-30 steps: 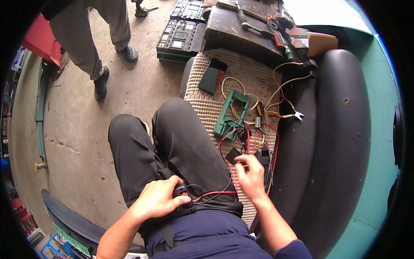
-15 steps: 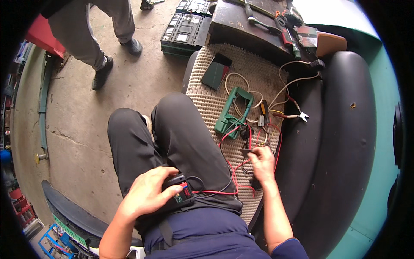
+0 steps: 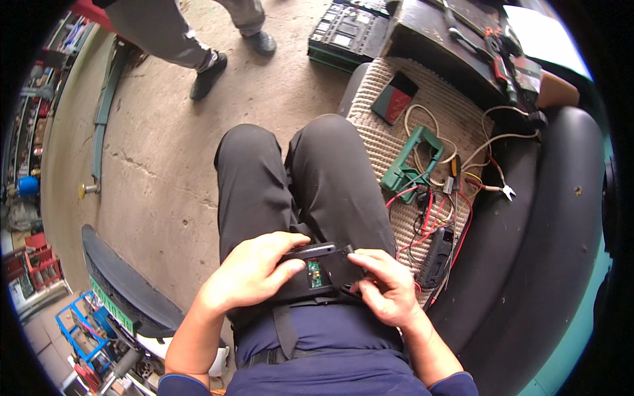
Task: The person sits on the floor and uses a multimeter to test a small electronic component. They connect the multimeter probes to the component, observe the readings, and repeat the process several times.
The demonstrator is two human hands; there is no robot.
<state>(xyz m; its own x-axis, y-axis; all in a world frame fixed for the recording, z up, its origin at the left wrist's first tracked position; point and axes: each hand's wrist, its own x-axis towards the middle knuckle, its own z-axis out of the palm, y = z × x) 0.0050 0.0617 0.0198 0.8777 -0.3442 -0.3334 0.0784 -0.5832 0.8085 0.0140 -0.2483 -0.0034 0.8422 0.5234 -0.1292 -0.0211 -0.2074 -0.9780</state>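
Over my lap, my left hand [image 3: 259, 272] grips a small black electronic device [image 3: 322, 289], thumb on one side and fingers over its top edge. A green circuit board [image 3: 315, 272] shows in the device's opening. At the device's right side, my right hand [image 3: 384, 282] pinches a small flat black piece [image 3: 345, 259] between thumb and fingers. Whether that piece touches the casing I cannot tell. To the right, on the woven seat cover, lie a black elongated casing [image 3: 436, 259], red and black wires [image 3: 429, 221] and a green plastic housing [image 3: 395, 177] with a handle-like frame.
A yellow-black screwdriver [image 3: 456, 169] and a pale cable [image 3: 477, 153] with a white forked end [image 3: 508, 192] lie on the seat. Farther off are a dark red tablet-like object [image 3: 394, 99], a toolbox [image 3: 436, 43] and batteries [image 3: 347, 33]. Another person's legs [image 3: 155, 33] stand ahead left.
My right hand has moved from the seat to the device on my lap, bringing the flat black piece. The device has turned, exposing its circuit board more. The view has shifted left.
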